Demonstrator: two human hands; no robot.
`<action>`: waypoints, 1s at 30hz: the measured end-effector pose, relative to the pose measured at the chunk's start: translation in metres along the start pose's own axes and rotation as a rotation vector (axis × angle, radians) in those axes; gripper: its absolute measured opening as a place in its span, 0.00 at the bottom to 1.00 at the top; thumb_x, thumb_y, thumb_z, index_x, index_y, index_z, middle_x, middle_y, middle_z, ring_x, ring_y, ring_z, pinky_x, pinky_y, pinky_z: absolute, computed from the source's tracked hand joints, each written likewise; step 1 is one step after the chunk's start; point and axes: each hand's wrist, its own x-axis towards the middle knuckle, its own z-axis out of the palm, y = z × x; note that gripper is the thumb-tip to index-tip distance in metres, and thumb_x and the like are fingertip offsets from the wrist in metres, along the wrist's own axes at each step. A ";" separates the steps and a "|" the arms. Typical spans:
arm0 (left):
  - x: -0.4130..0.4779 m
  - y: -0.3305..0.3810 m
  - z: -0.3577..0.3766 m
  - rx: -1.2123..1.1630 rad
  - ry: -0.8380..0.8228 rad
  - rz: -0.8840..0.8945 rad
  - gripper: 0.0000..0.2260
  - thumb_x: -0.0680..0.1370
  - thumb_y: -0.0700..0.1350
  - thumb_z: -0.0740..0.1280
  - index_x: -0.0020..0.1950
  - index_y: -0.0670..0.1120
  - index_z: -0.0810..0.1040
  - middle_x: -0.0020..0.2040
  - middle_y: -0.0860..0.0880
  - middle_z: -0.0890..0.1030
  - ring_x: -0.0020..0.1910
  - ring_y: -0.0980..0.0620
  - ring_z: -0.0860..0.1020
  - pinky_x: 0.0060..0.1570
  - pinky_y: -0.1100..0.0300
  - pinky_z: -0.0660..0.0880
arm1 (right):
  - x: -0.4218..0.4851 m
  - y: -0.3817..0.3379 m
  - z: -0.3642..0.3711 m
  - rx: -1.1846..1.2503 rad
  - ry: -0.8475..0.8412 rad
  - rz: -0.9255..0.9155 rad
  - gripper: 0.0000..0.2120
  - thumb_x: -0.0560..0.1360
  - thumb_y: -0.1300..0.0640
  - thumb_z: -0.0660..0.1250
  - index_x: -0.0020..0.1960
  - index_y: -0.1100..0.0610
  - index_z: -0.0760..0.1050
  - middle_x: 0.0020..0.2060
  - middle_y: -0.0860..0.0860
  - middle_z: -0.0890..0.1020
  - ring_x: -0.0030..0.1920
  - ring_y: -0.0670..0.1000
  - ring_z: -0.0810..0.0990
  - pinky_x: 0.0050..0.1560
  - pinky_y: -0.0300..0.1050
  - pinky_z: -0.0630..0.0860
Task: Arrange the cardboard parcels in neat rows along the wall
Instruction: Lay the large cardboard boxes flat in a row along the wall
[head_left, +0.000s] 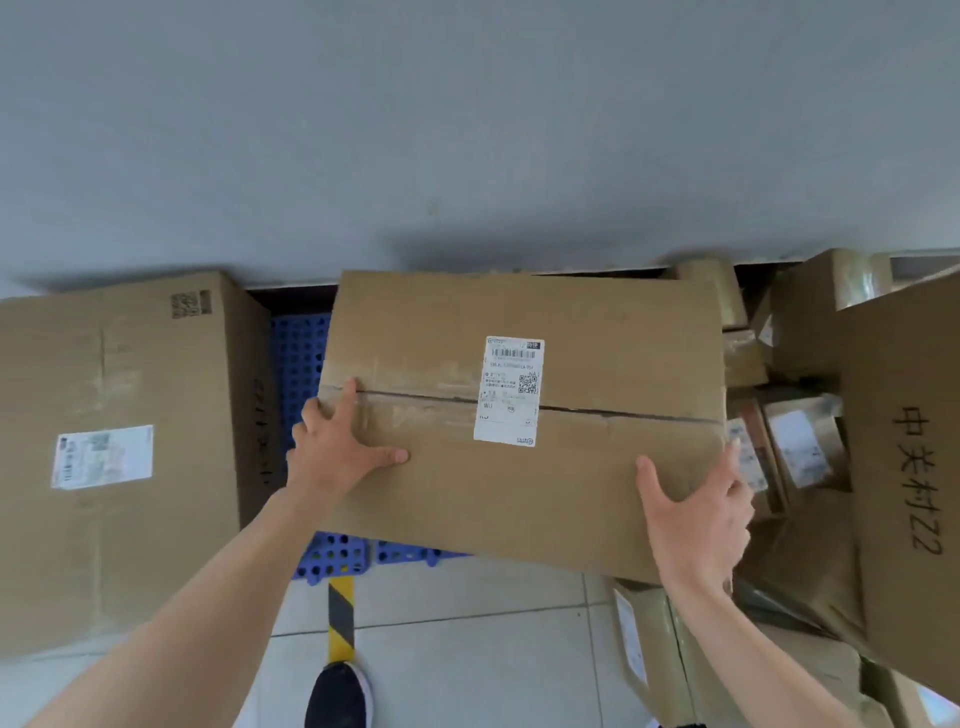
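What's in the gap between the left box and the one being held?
A blue perforated pallet shows between left box and held box, in the head view.

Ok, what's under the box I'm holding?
A blue pallet shows left of the box and past its near edge. Whether the box rests on it, and anything else beneath, is hidden.
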 end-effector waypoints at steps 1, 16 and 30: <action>0.013 -0.001 -0.013 0.039 0.008 0.044 0.54 0.62 0.69 0.75 0.77 0.64 0.44 0.78 0.43 0.48 0.74 0.36 0.53 0.67 0.35 0.61 | -0.022 0.000 0.010 0.031 -0.014 0.072 0.47 0.71 0.32 0.65 0.78 0.46 0.42 0.68 0.62 0.67 0.66 0.65 0.68 0.63 0.68 0.68; -0.002 -0.081 0.060 0.225 -0.263 0.066 0.55 0.65 0.66 0.72 0.77 0.58 0.35 0.76 0.43 0.29 0.73 0.37 0.28 0.66 0.25 0.42 | -0.121 -0.058 0.127 -0.536 -0.618 -0.601 0.34 0.78 0.42 0.59 0.78 0.46 0.49 0.77 0.55 0.57 0.76 0.59 0.51 0.74 0.55 0.55; 0.086 -0.135 0.023 0.538 -0.221 0.238 0.62 0.64 0.61 0.77 0.73 0.59 0.25 0.71 0.43 0.21 0.70 0.37 0.24 0.66 0.26 0.41 | -0.138 -0.128 0.228 -0.741 -0.737 -0.936 0.50 0.72 0.33 0.64 0.76 0.41 0.29 0.74 0.52 0.26 0.74 0.68 0.31 0.74 0.64 0.43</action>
